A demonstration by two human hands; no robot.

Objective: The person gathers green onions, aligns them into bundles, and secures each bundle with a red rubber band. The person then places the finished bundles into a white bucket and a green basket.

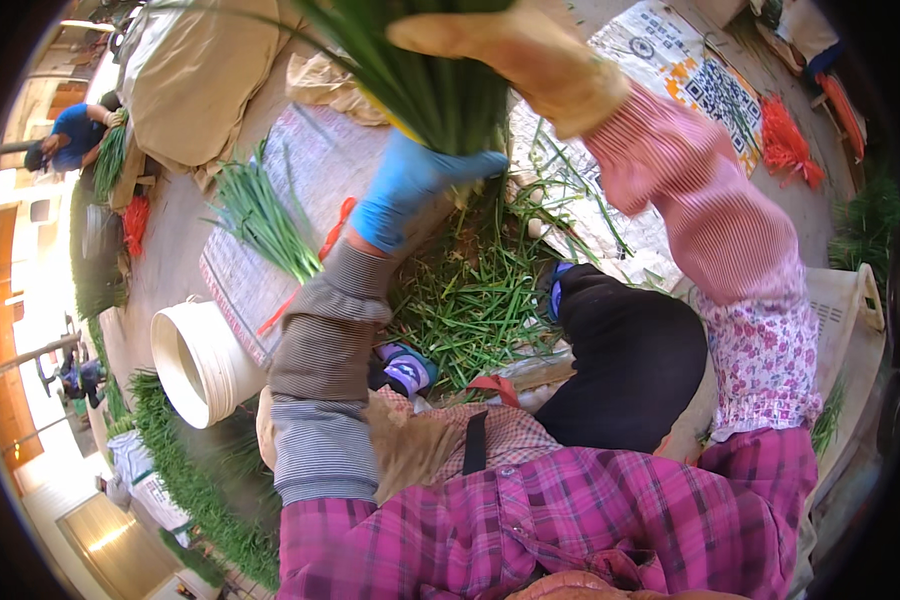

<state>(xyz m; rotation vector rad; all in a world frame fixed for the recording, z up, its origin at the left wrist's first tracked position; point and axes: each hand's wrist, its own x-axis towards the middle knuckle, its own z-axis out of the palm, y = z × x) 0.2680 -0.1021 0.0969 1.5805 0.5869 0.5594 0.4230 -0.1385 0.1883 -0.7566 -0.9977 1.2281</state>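
Observation:
A thick bunch of long green leafy stalks, perhaps Chinese chives, is held up in front of me at the top of the view. My left hand, in a blue glove, grips its lower end. Higher up, my right hand, in a yellowish glove, is wrapped round the bunch; some of its fingers are hidden. A smaller bunch of the green stalks lies on a woven sack at the left, beside a red tie strip. Loose green trimmings are heaped below my hands, between my feet.
A white bucket lies tipped at the left, near piled greens. A printed white sack and red ties are at the upper right. A pale plastic crate stands at the right. A co-worker handles greens at the far left.

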